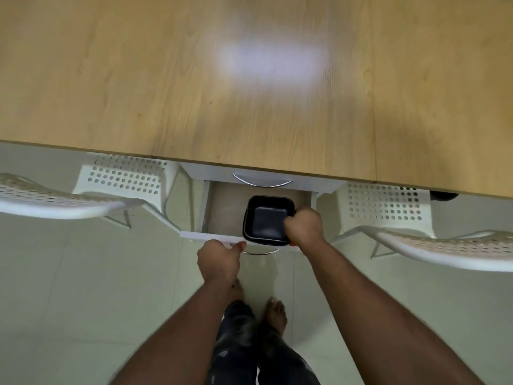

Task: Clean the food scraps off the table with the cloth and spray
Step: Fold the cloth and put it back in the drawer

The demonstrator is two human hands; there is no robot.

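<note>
A light wooden table (pixel 166 79) fills the upper half of the view. Under its near edge a white drawer (pixel 211 237) is pulled out. My left hand (pixel 219 262) grips the drawer's front edge by its metal handle. A black square container (pixel 263 218) sits in the drawer, and my right hand (pixel 304 227) grips its right rim. No cloth, spray or food scraps show in view.
A second closed drawer with a curved metal handle (pixel 262 181) sits above the open one. White perforated chairs (pixel 122 176) (pixel 388 207) stand left and right of the drawers. My bare feet (pixel 274 315) stand on the pale tiled floor.
</note>
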